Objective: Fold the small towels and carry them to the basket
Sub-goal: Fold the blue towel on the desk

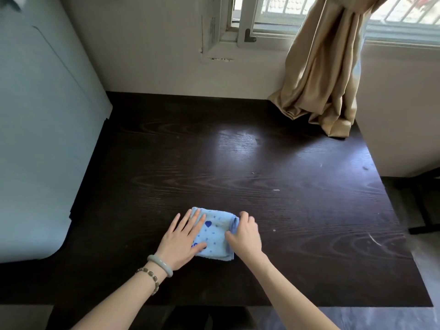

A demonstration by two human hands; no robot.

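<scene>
Two hands on a folded blue towel (215, 234), near the front of the dark surface (262, 163).
The left hand (183, 241) lies flat on the towel's left half, fingers (199, 222) straight and spread; the right hand (245, 234) curls its fingers round the towel's bunched right edge.

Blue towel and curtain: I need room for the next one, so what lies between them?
Head view: only bare dark table between the blue towel and the curtain, apart from a few tiny pale specks.
</scene>
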